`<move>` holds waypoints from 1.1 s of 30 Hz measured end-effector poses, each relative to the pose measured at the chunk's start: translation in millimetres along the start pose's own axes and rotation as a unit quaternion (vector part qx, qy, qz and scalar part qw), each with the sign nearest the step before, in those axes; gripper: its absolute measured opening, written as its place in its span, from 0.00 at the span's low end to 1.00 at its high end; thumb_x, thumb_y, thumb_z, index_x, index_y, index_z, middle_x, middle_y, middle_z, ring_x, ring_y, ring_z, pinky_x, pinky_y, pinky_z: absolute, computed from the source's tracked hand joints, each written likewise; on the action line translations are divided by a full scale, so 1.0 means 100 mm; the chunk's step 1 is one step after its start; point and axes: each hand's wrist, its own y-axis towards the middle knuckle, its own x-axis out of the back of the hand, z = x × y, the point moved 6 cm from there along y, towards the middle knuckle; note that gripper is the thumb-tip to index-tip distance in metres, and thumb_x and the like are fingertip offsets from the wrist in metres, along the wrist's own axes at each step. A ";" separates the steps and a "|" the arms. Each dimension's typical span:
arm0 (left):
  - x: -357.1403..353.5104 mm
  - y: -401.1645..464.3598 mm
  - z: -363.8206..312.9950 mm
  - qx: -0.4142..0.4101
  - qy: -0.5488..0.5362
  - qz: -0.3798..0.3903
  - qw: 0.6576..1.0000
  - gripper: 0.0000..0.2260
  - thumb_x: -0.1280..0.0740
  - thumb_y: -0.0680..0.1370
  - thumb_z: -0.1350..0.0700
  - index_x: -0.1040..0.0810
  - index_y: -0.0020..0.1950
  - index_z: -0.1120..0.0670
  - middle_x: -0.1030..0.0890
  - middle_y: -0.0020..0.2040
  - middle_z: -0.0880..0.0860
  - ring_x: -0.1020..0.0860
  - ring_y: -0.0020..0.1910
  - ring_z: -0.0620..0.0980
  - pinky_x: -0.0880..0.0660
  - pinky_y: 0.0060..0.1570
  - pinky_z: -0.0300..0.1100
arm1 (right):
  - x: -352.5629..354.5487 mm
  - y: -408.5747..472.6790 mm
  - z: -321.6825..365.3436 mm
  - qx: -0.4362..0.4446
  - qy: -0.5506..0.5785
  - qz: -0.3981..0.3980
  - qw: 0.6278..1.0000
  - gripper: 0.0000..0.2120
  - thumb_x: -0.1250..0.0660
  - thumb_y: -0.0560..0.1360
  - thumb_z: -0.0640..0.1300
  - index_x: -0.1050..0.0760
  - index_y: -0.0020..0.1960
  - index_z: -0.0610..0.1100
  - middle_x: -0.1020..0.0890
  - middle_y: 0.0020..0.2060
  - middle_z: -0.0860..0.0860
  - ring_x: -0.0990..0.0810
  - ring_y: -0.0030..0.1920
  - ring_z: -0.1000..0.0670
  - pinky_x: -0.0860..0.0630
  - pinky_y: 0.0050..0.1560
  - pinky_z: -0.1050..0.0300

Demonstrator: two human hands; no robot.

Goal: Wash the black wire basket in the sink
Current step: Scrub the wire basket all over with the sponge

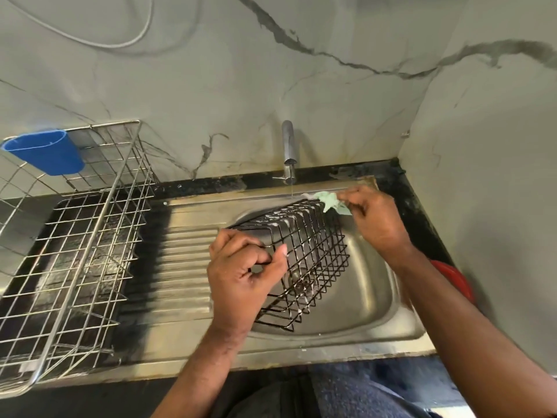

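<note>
Head view, black wire basket (304,257): it is held tilted over the bowl of the sink (376,297), with its lower end down near the front wall of the bowl and its upper end raised toward the tap (288,152). White specks of foam are seen on its upper wires.

Head view, left hand (244,276): it is clamped on the near left edge of the basket, the fingers curled around the wires and the thumb laid along the top.

Head view, right hand (373,218): it is closed on a pale green scrub cloth (330,200), which is pinched between the fingertips and pressed against the basket's upper far corner.

Head view, tap: a thin stream of water is seen falling from the spout, just left of the cloth, onto the back ledge of the sink.

Head view, sink: a steel unit is set in a dark counter, with a ribbed draining board (184,267) to the left of the bowl.

Head view, dish rack (75,267): a silver wire rack is placed on the left end of the counter, well apart from the basket. A blue plastic cup holder (48,152) is hung on its far rim.

Head view, wall (271,70): pale marble-look tiles with dark veins are seen behind and to the right of the sink.

Head view, red object (455,279): part of something red is visible behind the right forearm; what it is cannot be told.
</note>
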 end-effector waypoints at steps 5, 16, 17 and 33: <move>0.03 0.04 0.12 0.132 -0.051 0.005 0.990 0.17 0.25 0.73 0.54 0.26 0.28 0.59 0.25 0.29 0.48 0.30 0.36 0.39 0.29 0.46 0.48 | 0.15 -0.12 0.30 -0.011 0.129 -0.070 0.989 0.13 0.32 0.79 0.35 0.17 0.59 0.48 0.17 0.55 0.60 0.19 0.57 0.60 0.20 0.59 0.60; -0.06 0.12 0.15 0.230 -0.135 0.042 0.963 0.13 0.23 0.74 0.52 0.19 0.33 0.57 0.18 0.31 0.50 0.22 0.34 0.49 0.25 0.53 0.62 | -0.30 -0.54 0.79 0.111 0.174 0.062 0.977 0.15 0.29 0.77 0.35 0.18 0.63 0.42 0.17 0.59 0.51 0.19 0.60 0.57 0.22 0.61 0.60; -0.07 0.13 0.14 0.224 -0.125 0.046 0.966 0.12 0.23 0.74 0.52 0.18 0.33 0.56 0.18 0.30 0.49 0.22 0.34 0.47 0.25 0.53 0.60 | -0.31 -0.53 0.77 0.096 0.162 0.062 0.980 0.17 0.29 0.77 0.36 0.19 0.65 0.44 0.17 0.60 0.52 0.19 0.60 0.57 0.22 0.61 0.60; 0.00 0.02 0.54 0.463 -0.302 -0.060 0.831 0.05 0.35 0.83 0.52 0.25 0.52 0.53 0.19 0.41 0.47 0.21 0.38 0.43 0.22 0.47 0.52 | -0.32 -0.41 0.59 -0.130 0.282 0.102 0.945 0.18 0.28 0.75 0.33 0.23 0.58 0.52 0.16 0.51 0.48 0.18 0.52 0.48 0.19 0.50 0.61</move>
